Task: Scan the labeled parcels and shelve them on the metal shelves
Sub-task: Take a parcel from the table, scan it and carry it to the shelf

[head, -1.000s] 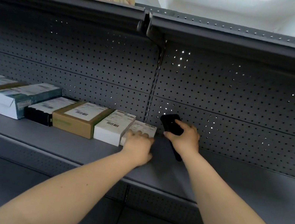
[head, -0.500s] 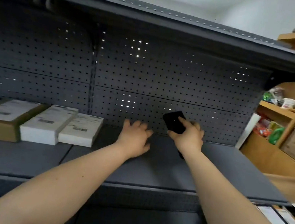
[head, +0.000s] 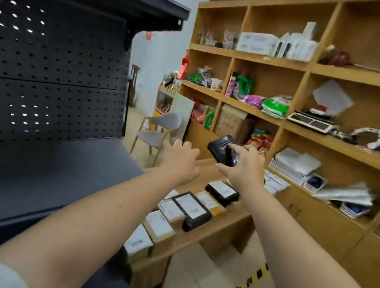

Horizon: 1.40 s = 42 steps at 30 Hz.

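Observation:
My right hand (head: 240, 168) grips a black handheld scanner (head: 223, 149), held in the air above a low wooden table (head: 217, 229). Beside it, my left hand (head: 179, 158) hovers empty with spread fingers. Below both hands, several labeled parcels lie in a row on that table: a black-wrapped one (head: 191, 210), another black one (head: 222, 192), and brown and white boxes (head: 157, 226). The dark metal shelf (head: 41, 169) with its perforated back panel fills the left side. The parcels shelved earlier are out of view.
A tall wooden shelving unit (head: 304, 67) packed with goods, papers and a scale lines the right wall. A grey chair (head: 158, 128) stands behind the table. Yellow-black tape (head: 253, 282) marks the tiled floor.
The view has swung right, away from the shelved parcels. My left hand has let go of the parcel it pushed onto the shelf and both hands now hover over the table of parcels.

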Tool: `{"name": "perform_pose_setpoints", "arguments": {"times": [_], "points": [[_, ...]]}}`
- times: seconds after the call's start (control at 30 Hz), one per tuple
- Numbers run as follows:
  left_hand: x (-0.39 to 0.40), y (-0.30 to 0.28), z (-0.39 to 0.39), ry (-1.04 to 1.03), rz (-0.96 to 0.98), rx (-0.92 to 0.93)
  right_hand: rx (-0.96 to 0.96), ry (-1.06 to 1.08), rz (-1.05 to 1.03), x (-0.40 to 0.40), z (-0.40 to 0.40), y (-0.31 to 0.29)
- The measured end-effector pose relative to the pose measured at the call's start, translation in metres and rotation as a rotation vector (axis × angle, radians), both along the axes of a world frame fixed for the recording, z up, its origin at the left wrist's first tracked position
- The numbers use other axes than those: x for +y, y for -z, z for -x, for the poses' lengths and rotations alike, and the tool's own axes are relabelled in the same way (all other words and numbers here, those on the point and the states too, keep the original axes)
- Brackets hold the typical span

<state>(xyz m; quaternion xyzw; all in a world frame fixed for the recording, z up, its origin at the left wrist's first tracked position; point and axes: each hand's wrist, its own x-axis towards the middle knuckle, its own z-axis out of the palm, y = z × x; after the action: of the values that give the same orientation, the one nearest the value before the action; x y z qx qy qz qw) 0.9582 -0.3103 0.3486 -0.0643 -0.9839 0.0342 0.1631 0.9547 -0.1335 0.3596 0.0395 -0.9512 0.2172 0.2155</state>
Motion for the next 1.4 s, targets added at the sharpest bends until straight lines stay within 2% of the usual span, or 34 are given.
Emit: {"name": "perform_pose_setpoints", "arguments": {"times": [0.2, 0.33, 0.43, 0.53, 0.73, 1.03, 1.2, 1.3, 1.4], "points": [[0.113, 0.07, 0.082, 0.053, -0.04, -0.07, -0.097, 0.021, -0.014, 0.111, 0.068, 0.06], [0.128, 0.129, 0.12, -0.022, -0.231, -0.151, -0.228, -0.047, -0.005, 0.127, 0.12, 0.111], [0.114, 0.18, 0.145, -0.122, -0.305, -0.233, -0.305, -0.116, 0.005, 0.113, 0.163, 0.146], [0.087, 0.222, 0.181, -0.232, -0.297, -0.32, -0.388, -0.224, 0.022, 0.085, 0.205, 0.179], [0.042, 0.258, 0.254, -0.473, -0.377, -0.378, -0.476, -0.332, 0.025, 0.033, 0.282, 0.236], [0.027, 0.318, 0.328, -0.81, -0.505, -0.483, -0.59, -0.456, 0.046, -0.01, 0.4, 0.299], [0.035, 0.349, 0.388, -0.988, -0.449, -0.552, -0.658, -0.628, 0.085, -0.026, 0.469, 0.33], [0.044, 0.357, 0.419, -1.186, -0.575, -0.579, -0.708, -0.704, 0.102, -0.022, 0.503, 0.343], [0.043, 0.36, 0.443, -1.387, -0.75, -0.53, -0.772, -0.748, 0.123, -0.014, 0.531, 0.35]]}}
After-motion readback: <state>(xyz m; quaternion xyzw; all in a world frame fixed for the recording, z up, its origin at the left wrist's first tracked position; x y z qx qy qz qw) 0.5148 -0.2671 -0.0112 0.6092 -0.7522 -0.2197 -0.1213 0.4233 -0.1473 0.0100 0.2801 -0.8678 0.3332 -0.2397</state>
